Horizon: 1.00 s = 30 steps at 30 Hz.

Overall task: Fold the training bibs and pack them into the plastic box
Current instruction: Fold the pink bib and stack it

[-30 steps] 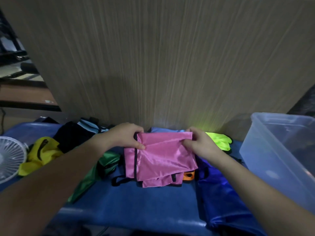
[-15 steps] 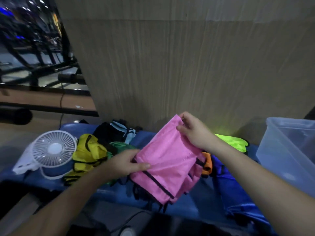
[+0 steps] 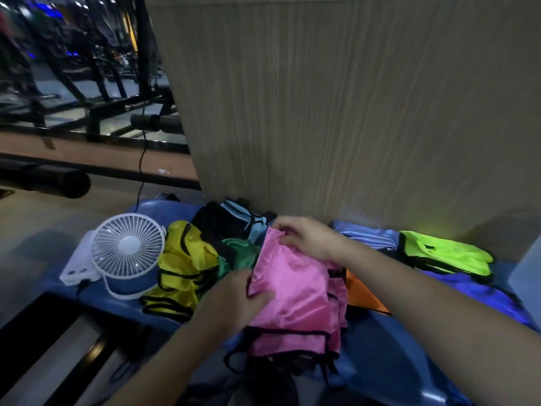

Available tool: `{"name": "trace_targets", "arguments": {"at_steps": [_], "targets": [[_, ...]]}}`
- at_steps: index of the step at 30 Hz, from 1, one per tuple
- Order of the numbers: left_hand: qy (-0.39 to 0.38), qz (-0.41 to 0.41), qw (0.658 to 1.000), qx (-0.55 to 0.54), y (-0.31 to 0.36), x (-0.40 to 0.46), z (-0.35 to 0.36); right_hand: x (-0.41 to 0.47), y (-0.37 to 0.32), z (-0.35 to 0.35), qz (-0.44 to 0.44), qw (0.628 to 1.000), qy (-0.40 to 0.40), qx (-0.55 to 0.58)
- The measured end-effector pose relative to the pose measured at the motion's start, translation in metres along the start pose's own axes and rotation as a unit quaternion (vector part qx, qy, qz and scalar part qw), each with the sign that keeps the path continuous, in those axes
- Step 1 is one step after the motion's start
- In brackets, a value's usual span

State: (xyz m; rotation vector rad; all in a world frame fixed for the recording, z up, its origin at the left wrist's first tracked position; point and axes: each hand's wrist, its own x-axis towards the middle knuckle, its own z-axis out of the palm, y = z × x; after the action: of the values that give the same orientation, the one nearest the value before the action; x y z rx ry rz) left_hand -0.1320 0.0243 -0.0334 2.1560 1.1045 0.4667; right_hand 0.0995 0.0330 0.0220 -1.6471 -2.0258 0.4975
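Blue padding covered the tabletop [image 3: 380,356], and from my remote seat I saw it crowded. At about nine o'clock from the pink bib stood a small white fan [image 3: 128,253] with a cord trailing off its left side. Just beside the fan lay a crumpled yellow bib [image 3: 183,268], with a green bib [image 3: 237,256] wedged between it and the pink one. Dark and pale blue cloth [image 3: 234,221] was heaped at eleven o'clock against the wood-grain panel [image 3: 351,112]. At two o'clock lay a neon green bib [image 3: 448,253], and an orange bib [image 3: 360,294] peeked out at three o'clock beneath my right forearm, which crossed over it.

The pink bib [image 3: 295,294] sat folded at the middle of the tabletop. My left hand [image 3: 234,303] gripped its left edge, thumb pressed on top. My right hand [image 3: 304,238] pinched its far corner at twelve o'clock. A pale sliver of the plastic box [image 3: 527,273] showed at the right edge. I could read no writing anywhere.
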Motion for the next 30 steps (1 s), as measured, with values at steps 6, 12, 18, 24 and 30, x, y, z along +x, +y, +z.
{"name": "trace_targets", "arguments": {"at_steps": [6,12,18,24,30], "targets": [[-0.01,-0.013,0.981,-0.191,0.02,0.059,-0.007,-0.002,0.007,0.001,0.015,0.998,0.014,0.061],[-0.019,-0.038,0.972,-0.231,0.014,0.072,0.002,-0.022,0.011,-0.009,0.093,0.992,-0.048,0.066],[0.003,-0.028,0.965,-0.262,0.004,0.066,-0.014,-0.041,0.022,-0.014,0.177,0.979,-0.079,0.062],[-0.046,-0.024,0.952,-0.3,0.001,0.053,-0.028,-0.056,0.018,0.006,0.226,0.959,0.014,0.17],[-0.127,-0.012,0.932,-0.339,-0.007,0.041,-0.028,-0.074,0.007,0.012,0.243,0.917,0.031,0.316]]}}
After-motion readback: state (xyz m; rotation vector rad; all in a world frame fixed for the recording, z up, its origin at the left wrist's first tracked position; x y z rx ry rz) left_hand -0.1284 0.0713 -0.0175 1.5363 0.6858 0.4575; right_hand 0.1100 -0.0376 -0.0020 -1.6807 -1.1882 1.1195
